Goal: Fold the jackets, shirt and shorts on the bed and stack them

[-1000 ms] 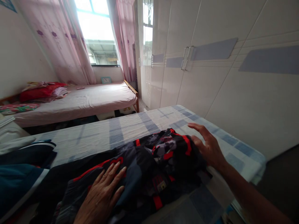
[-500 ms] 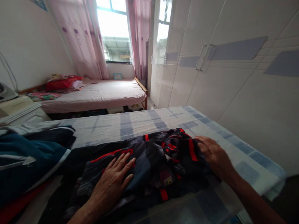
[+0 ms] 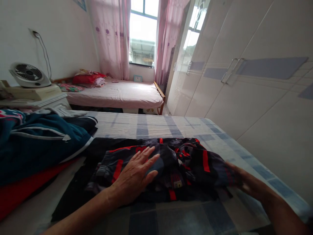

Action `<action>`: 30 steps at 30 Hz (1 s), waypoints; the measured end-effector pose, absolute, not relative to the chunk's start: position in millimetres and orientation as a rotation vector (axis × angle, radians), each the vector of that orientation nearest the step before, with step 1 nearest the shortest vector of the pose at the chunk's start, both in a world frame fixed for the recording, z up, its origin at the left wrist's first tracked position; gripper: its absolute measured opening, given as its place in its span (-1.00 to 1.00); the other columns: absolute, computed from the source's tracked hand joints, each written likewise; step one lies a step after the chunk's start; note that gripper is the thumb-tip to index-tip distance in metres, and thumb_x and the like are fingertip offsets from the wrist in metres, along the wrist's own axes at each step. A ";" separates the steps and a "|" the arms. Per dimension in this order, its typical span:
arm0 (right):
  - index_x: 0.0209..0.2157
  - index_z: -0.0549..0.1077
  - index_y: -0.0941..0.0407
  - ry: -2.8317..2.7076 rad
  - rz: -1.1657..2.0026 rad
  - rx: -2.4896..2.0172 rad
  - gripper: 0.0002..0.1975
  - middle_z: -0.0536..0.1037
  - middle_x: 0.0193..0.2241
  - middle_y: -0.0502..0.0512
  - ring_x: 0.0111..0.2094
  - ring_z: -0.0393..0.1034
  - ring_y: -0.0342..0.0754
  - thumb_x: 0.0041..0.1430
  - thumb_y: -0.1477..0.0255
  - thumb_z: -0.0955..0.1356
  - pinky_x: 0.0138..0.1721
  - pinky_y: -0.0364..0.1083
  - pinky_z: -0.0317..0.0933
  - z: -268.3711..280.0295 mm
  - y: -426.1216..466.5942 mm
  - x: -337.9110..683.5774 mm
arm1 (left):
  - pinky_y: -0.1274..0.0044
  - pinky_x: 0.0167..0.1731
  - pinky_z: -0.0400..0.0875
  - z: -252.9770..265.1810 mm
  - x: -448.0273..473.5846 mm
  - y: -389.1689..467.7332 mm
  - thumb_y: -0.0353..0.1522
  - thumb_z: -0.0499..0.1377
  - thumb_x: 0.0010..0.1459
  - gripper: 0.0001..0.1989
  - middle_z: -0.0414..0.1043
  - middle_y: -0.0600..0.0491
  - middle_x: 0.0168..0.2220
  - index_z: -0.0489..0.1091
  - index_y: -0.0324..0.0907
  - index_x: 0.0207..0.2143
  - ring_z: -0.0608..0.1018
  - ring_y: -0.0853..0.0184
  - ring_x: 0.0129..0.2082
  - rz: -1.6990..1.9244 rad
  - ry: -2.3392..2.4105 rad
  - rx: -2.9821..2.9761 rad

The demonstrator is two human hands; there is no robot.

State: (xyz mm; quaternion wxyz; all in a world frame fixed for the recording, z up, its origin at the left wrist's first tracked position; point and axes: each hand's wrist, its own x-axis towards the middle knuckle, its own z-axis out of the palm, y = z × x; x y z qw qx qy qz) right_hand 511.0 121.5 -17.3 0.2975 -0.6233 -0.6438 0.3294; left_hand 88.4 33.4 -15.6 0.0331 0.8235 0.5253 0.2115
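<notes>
My left hand [image 3: 133, 178] lies flat, palm down, on the dark garment [image 3: 168, 169] with red trim, fingers spread and stretched toward the middle of the cloth. Its grip is fully open: it presses on the fabric and closes on nothing. My right hand [image 3: 244, 182] is at the right edge of the same garment, fingertips touching or tucked just under the hem there; the fingers are partly hidden by the cloth, so I cannot tell whether that grip is closed on the fabric or only resting against it.

The garment lies spread flat on the bed [image 3: 156, 125] in front of me, on a sheet checked in blue and white. It is black and grey with red stripes, bunched a little at its centre, where a small label shows. Under its left part lies a plain black cloth [image 3: 73, 182].

To my left, touching that black cloth, is a heap of clothes: a dark teal jacket [image 3: 39, 140] with white piping on top, and something red [image 3: 22, 195] beneath it. Beyond the heap a small white fan [image 3: 28, 74] stands on a box. Farther off, a second bed [image 3: 117, 94] with a pink sheet sits under the window [image 3: 143, 36], pink curtains [image 3: 110, 36] on both sides. White wardrobe doors [image 3: 244, 85] run along my right.
</notes>
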 end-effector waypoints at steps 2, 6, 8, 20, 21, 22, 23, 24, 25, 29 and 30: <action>-0.29 0.54 -0.02 -1.778 0.883 -1.604 -0.63 0.54 -0.10 0.20 -0.05 0.42 0.19 -0.25 0.22 0.43 -0.03 0.04 0.33 -15.8 116.9 508.0 | 0.14 0.18 0.11 -21.0 97.2 33.8 -0.16 -0.07 0.27 -0.49 -0.02 -0.07 0.31 0.09 -0.07 0.24 0.09 0.12 0.29 0.501 1.565 2.495; -0.40 0.50 0.03 -1.686 1.032 -1.635 -0.73 0.57 -0.43 0.20 -0.37 0.49 0.15 -0.09 0.16 0.34 -0.40 0.04 0.43 -15.4 113.3 492.4 | 0.13 0.19 0.04 -32.2 104.0 36.3 -0.11 -0.08 0.25 -0.46 0.08 -0.09 0.28 0.16 -0.15 0.20 0.13 0.09 0.27 0.355 1.503 2.395; -0.48 0.45 0.04 -1.631 1.049 -1.621 -0.77 0.52 -0.57 0.15 -0.52 0.44 0.08 -0.09 0.18 0.35 -0.56 -0.03 0.37 -9.5 112.2 483.5 | 0.20 0.21 0.02 -30.9 105.2 35.5 -0.09 -0.09 0.25 -0.44 0.04 -0.11 0.29 0.19 -0.17 0.19 0.09 0.11 0.29 0.438 1.530 2.313; -0.43 0.49 0.14 -1.601 1.196 -1.165 -0.79 0.44 -0.64 -0.02 -0.68 0.24 -0.18 -0.25 0.47 0.42 -0.68 -0.21 0.13 111.8 98.3 341.3 | 0.38 0.25 -0.03 -7.5 121.4 38.3 0.02 -0.20 0.22 -0.31 0.07 -0.05 0.29 0.08 -0.18 0.25 0.14 0.22 0.27 1.087 1.080 1.506; -0.39 0.50 0.15 -1.672 1.166 -1.117 -0.77 0.42 -0.65 -0.05 -0.68 0.23 -0.20 -0.23 0.46 0.40 -0.67 -0.22 0.11 120.2 96.0 318.8 | 0.34 0.23 0.01 -6.3 117.7 35.3 0.02 -0.22 0.23 -0.32 0.07 -0.03 0.29 0.05 -0.14 0.26 0.17 0.22 0.26 1.112 1.042 1.449; -0.35 0.51 0.17 -1.759 1.116 -1.066 -0.74 0.41 -0.66 -0.06 -0.68 0.22 -0.20 -0.20 0.46 0.38 -0.66 -0.23 0.10 127.0 92.9 295.2 | 0.30 0.21 0.06 -5.3 113.2 30.7 0.03 -0.22 0.23 -0.34 0.09 -0.02 0.28 0.04 -0.09 0.27 0.21 0.20 0.24 1.145 0.988 1.362; -0.31 0.52 0.18 -1.859 1.048 -1.009 -0.72 0.41 -0.65 -0.07 -0.66 0.23 -0.20 -0.16 0.47 0.35 -0.65 -0.22 0.11 131.6 89.0 270.4 | 0.27 0.19 0.10 -4.8 108.0 24.5 0.03 -0.21 0.22 -0.35 0.12 -0.01 0.27 0.05 -0.05 0.26 0.24 0.19 0.22 1.189 0.921 1.243; -0.27 0.52 0.19 -1.968 0.964 -0.955 -0.70 0.44 -0.61 -0.05 -0.63 0.25 -0.19 -0.12 0.49 0.32 -0.61 -0.22 0.13 133.7 83.8 244.9 | 0.25 0.17 0.13 -5.0 102.4 16.5 0.04 -0.18 0.22 -0.36 0.17 -0.02 0.25 0.08 -0.04 0.25 0.28 0.17 0.20 1.248 0.849 1.101; -0.23 0.52 0.19 -2.063 0.870 -0.904 -0.68 0.48 -0.54 -0.02 -0.58 0.27 -0.18 -0.08 0.51 0.30 -0.57 -0.21 0.15 133.3 77.5 219.1 | 0.25 0.15 0.15 -6.1 96.2 6.8 0.04 -0.14 0.21 -0.38 0.23 -0.03 0.21 0.15 -0.04 0.22 0.31 0.16 0.17 1.329 0.786 0.949; -0.19 0.51 0.10 -2.472 0.857 -0.487 -0.73 0.54 -0.33 -0.02 -0.34 0.38 -0.15 0.10 0.48 0.25 -0.27 -0.19 0.24 110.0 49.0 131.1 | 0.34 -0.01 0.37 -23.2 62.5 -47.3 -0.19 0.07 0.18 -0.61 0.50 -0.04 -0.05 0.38 -0.14 0.00 0.50 0.18 -0.01 1.696 0.881 0.422; -0.21 0.52 0.08 -2.564 0.888 -0.402 -0.74 0.54 -0.33 -0.02 -0.32 0.39 -0.14 0.17 0.41 0.23 -0.24 -0.18 0.24 101.3 45.1 117.9 | 0.36 -0.07 0.42 -30.8 50.2 -63.1 -0.27 0.11 0.14 -0.67 0.53 -0.03 -0.12 0.41 -0.16 -0.05 0.53 0.19 -0.07 1.741 0.988 0.300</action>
